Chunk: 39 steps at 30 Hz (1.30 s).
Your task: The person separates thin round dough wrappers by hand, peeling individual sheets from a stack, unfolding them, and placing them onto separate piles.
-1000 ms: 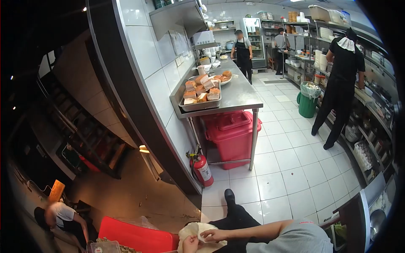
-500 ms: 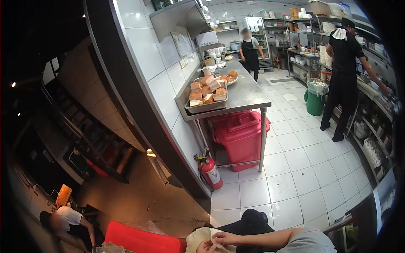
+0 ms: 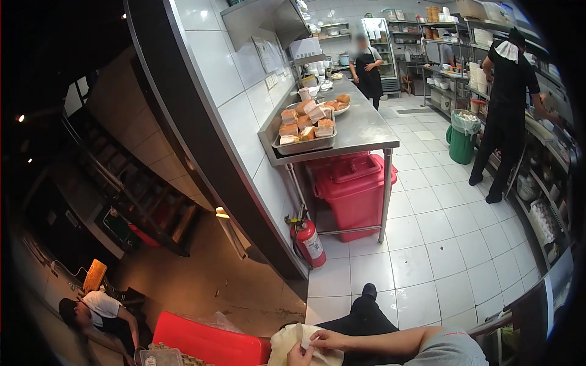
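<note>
At the bottom of the head view, both hands meet over a pale, cream-coloured cloth or bag [image 3: 282, 343] in the person's lap. My left hand [image 3: 299, 355] has its fingers closed at the near side of a small whitish piece [image 3: 307, 333]. From the right, my right hand [image 3: 328, 340] reaches in and pinches the same piece. What the piece is cannot be made out. A red plastic lid or tub [image 3: 210, 343] lies just left of the cloth.
A steel table [image 3: 366, 131] bears a tray of meat blocks [image 3: 305, 145]. Beneath it stands a red bin [image 3: 354, 195], with a fire extinguisher [image 3: 309, 245] beside it. Co-workers stand at the back [image 3: 368, 70] and right shelves [image 3: 506, 104]; another bends at lower left [image 3: 110, 317].
The view has shifted, so the table now appears farther right. The hands stay together at the whitish piece. The person at the back has brought their hands together in front; the legs have moved.
</note>
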{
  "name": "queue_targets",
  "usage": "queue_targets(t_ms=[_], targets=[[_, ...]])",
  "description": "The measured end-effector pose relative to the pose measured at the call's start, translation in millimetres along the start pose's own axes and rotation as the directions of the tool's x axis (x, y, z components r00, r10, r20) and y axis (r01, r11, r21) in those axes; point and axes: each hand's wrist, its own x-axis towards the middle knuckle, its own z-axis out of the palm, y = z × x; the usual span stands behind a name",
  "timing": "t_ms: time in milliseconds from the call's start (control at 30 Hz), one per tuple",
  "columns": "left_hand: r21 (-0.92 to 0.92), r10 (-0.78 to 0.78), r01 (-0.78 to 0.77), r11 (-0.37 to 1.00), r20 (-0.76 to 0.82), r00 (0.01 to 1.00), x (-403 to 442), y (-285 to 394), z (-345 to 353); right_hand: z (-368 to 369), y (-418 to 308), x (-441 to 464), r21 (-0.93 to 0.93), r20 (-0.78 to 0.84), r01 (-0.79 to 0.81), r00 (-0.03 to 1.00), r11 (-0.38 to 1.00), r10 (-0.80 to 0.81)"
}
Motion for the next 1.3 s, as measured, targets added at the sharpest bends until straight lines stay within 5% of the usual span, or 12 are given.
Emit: queue_targets(t_ms=[233, 467, 633, 833, 1033, 1233, 1300], targets=[[-0.056, -0.031, 0.026, 0.998, -0.091, 0.995, -2, 10, 0, -5, 16, 8, 0.102, 0.019, -0.011, 1.000, 0.995, 0.009], [-0.138, 0.010, -0.014, 0.990, -0.027, 1.000, 3, -48, 0, -3, 5, -3, 0.024, 0.025, -0.038, 0.999, 0.999, 0.038], [-0.379, -0.046, 0.060, 0.924, 0.046, 0.998, -2, -17, -5, -4, 4, -2, -0.004, 0.030, -0.048, 0.998, 0.999, 0.048], [-0.438, -0.109, 0.156, 0.885, 0.130, 0.985, -3, -6, -12, -3, 1, -5, 0.007, 0.018, -0.029, 0.999, 1.000, 0.029], [-0.389, -0.139, 0.141, 0.910, 0.033, 0.990, -3, 0, -10, 0, -3, -9, 0.041, 0.000, 0.025, 1.000, 0.999, -0.025], [-0.219, 0.000, 0.005, 0.976, 0.025, 1.000, -4, 14, -19, 5, -16, -14, -0.123, 0.005, 0.154, 0.988, 0.980, -0.155], [-0.485, -0.138, 0.143, 0.863, 0.047, 0.989, -6, -23, -7, 6, -15, -13, -0.079, -0.001, 0.167, 0.986, 0.983, -0.167]])
